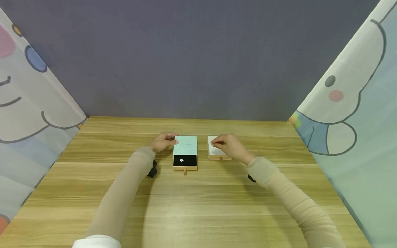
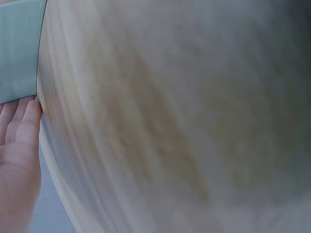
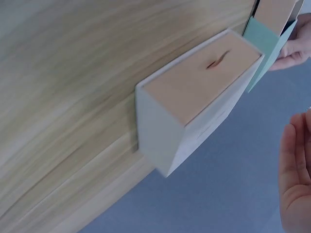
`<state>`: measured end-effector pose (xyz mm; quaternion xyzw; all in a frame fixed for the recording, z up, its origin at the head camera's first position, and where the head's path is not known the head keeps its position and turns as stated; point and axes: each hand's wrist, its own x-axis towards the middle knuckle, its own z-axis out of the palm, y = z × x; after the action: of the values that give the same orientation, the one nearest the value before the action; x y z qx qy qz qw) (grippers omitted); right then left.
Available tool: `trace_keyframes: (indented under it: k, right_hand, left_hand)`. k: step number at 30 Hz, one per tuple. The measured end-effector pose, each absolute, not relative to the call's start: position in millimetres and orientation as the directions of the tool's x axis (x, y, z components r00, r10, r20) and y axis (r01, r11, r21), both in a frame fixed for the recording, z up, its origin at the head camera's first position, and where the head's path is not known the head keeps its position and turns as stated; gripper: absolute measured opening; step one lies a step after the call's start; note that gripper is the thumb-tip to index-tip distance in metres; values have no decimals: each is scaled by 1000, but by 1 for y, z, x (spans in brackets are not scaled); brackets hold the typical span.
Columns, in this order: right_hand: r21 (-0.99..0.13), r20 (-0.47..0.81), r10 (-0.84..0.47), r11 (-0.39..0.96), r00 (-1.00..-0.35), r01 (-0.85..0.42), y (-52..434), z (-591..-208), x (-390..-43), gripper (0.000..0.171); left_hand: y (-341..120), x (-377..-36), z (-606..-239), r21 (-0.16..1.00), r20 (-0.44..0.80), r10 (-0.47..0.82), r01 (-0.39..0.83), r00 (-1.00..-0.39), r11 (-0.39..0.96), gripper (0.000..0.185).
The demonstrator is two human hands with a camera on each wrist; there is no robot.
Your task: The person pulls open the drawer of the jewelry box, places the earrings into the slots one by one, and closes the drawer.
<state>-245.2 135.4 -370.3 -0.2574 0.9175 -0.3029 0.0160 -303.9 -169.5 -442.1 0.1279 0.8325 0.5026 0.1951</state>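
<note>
A mint-green jewelry box (image 1: 185, 144) lies on the table with its drawer (image 1: 185, 168) pulled partway out toward me. On the drawer's black lining sits a small sparkly white ornament (image 1: 181, 160). My left hand (image 1: 162, 142) holds this box by its far left side, thumb at the top edge; its fingers show along the box's end in the left wrist view. To the right stands a closed white box (image 1: 214, 151) with a peach drawer front (image 3: 204, 80). Just over its lid, my right hand (image 1: 227, 143) pinches a tiny shiny piece of jewelry (image 3: 309, 109), mostly hidden by the fingertips.
Both boxes stand on a wood-grain table (image 1: 192, 206), a narrow gap between them. A grey wall (image 1: 192, 62) rises behind the table. Cartoon-printed curtains hang at the left (image 1: 37, 86) and right (image 1: 347, 103). Dark wrist-camera parts (image 1: 152, 171) show below the left sleeve.
</note>
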Motion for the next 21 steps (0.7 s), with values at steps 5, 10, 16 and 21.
trace_keyframes:
  k: [5,10,16,21]
  right_hand:
    - [-570,111,-491,681,-864,-460,124,-373,-243,17]
    - [-599,74,-498,670,-864,-437,113,-375,-243,17]
    - [-632,70,-510,642,-857,-434,98,-382,-244,15]
    - [-676,35,-507,623,-861,-394,88,-387,-243,15]
  left_hand:
    - [-169,-301,-438,886,-196,419,22,-887,462,50]
    - [-169,-304,-443,882,-199,410,20,-890,472,50]
    - [-170,-304,-442,885,-195,411,20,-891,465,51]
    - [-170,-304,-442,884,-205,407,10,-890,466,50]
